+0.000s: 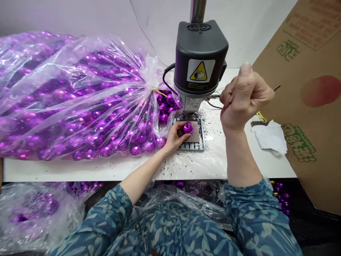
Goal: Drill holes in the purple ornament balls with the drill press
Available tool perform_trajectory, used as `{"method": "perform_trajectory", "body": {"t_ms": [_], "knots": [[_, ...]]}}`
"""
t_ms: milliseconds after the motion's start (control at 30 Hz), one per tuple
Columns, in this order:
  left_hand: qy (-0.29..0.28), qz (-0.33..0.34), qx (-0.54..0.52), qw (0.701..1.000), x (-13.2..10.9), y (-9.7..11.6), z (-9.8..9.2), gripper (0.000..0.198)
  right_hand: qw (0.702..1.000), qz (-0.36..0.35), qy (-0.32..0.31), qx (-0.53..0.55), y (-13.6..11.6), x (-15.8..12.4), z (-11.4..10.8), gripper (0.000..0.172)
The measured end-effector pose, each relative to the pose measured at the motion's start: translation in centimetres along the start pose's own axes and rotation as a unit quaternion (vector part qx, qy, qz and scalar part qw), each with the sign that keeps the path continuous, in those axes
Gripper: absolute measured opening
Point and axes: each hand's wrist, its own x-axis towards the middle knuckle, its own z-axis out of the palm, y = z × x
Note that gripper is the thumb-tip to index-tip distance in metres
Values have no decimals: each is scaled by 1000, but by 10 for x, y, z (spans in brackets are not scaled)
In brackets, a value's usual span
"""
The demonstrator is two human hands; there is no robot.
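Observation:
A shiny purple faceted ball (188,128) sits over the small brown board (195,138) on the slotted metal base. My left hand (176,136) pinches the ball from its left side with thumb and fingers. Straight above it, the dark bench drill press (201,53) points its chuck down at the ball; whether the bit touches it I cannot tell. Raised to the right of the machine, my right hand (241,97) is closed in a fist around the press lever. Most of the lever is hidden by the fist; a thin dark rod (277,88) shows beyond it.
A large clear bag of purple balls (80,99), tied at its neck, fills the table's left side. Loose purple balls (163,108) lie behind the base. Dark shavings surround it. White paper (270,137) and a big cardboard box (303,99) stand right. More bags (34,217) are below.

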Motion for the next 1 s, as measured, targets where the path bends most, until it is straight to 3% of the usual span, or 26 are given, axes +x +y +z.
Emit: {"method": "perform_trajectory", "body": {"t_ms": [300, 700, 800, 1000], "knots": [[4, 16, 7, 1000, -1, -2, 0, 54, 992, -92, -25, 83, 22, -39, -23, 63], [4, 22, 18, 1000, 0, 0, -1, 54, 968, -217, -36, 120, 43, -48, -27, 58], [6, 27, 22, 999, 0, 0, -1, 53, 973, -195, -41, 113, 34, -44, -25, 57], [22, 30, 34, 999, -4, 4, 0, 50, 999, -32, 11, 25, 2, -3, 0, 64]]}}
